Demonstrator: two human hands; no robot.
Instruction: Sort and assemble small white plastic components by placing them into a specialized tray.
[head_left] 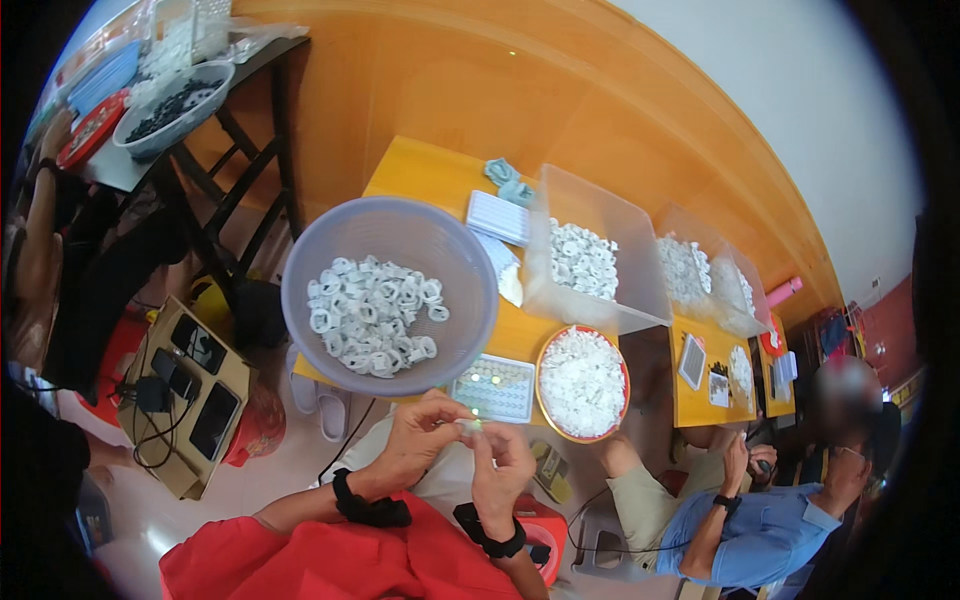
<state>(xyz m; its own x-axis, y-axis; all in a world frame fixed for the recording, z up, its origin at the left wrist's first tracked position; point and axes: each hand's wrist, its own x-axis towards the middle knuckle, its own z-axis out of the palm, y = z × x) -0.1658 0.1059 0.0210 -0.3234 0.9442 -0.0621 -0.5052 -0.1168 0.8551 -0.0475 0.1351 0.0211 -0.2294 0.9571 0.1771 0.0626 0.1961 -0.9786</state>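
In front of my body, my left hand and my right hand meet fingertip to fingertip. Both are closed in a pinch on a small white plastic piece, partly covered by the fingers; its exact kind is too small to tell. Just beyond the hands lies a white tray with rows of small parts. A large grey-purple basket with many white ring-shaped parts stands to its left. On the right of the tray, a red-rimmed round bowl is heaped with small white pieces.
Behind the bowl, a clear plastic bin of white parts stands on the yellow table. At left, a cardboard box holds several phones and cables. A person in a blue shirt sits at right; another person's arm shows at far left.
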